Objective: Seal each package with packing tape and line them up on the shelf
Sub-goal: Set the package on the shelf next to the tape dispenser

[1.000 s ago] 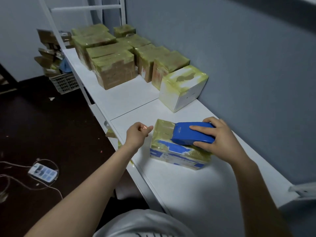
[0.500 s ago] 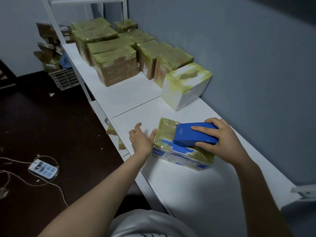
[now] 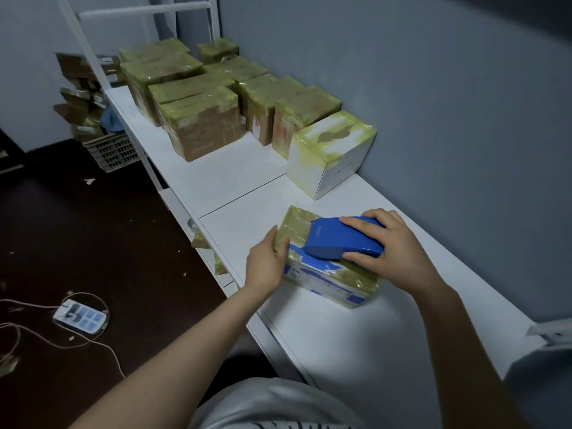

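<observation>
Left hand (image 3: 266,264) has come right in: a second ago it was a loose fist hanging clear of the package (image 3: 328,281), and now it is laid against that package's left end, fingers straight and held together, thumb up by the top edge. Right hand (image 3: 391,253) hasn't budged, it stays clamped on the blue tape dispenser (image 3: 339,239), fingers spread over the top, thumb curled along the near side. That dispenser sits on top of the package, nose pointing toward the left hand, with yellowish tape already showing ahead of it across the top face. And the package itself, blue-and-white print under the film, lies flat on the white shelf (image 3: 340,342), nearer the front edge than the back. Beyond the package, across a short gap on the same shelf, stands a white box (image 3: 331,159) wrapped in the same yellowish tape, tucked close to the grey wall (image 3: 433,119). Farther beyond the package again, a cluster of taped brown boxes (image 3: 201,131), packed tight together in two rows. Down to the left of the package, below shelf level, a white power strip (image 3: 80,317) lies on the dark floor (image 3: 93,243) with its cord looping round it. Far off to the package's upper left, a slotted plastic crate (image 3: 113,151) stands on the floor, cardboard piled above it
</observation>
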